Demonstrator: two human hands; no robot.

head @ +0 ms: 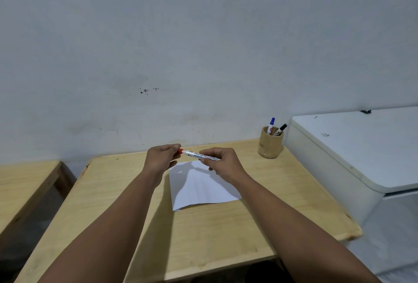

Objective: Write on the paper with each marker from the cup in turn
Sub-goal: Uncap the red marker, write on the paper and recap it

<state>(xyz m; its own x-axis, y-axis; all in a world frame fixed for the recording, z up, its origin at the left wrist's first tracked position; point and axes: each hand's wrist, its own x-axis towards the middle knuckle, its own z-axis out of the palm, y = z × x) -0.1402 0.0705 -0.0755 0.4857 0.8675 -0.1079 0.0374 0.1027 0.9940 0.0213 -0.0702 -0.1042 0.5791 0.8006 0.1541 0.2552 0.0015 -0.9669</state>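
Both hands hold a white marker with a red cap (192, 154) level above the far edge of the white paper (201, 189). My right hand (222, 165) grips the marker's barrel. My left hand (161, 157) pinches the red cap end. The paper lies creased on the wooden table (203, 233), with no writing visible on it. At the table's back right corner stands a tan cup (270, 144) holding a blue-capped marker (271, 124) and a black-capped marker (280, 129).
A white appliance with a flat lid (352, 151) stands right of the table, close to the cup. A second wooden table (24, 183) sits to the left across a narrow gap. A grey wall rises directly behind the table.
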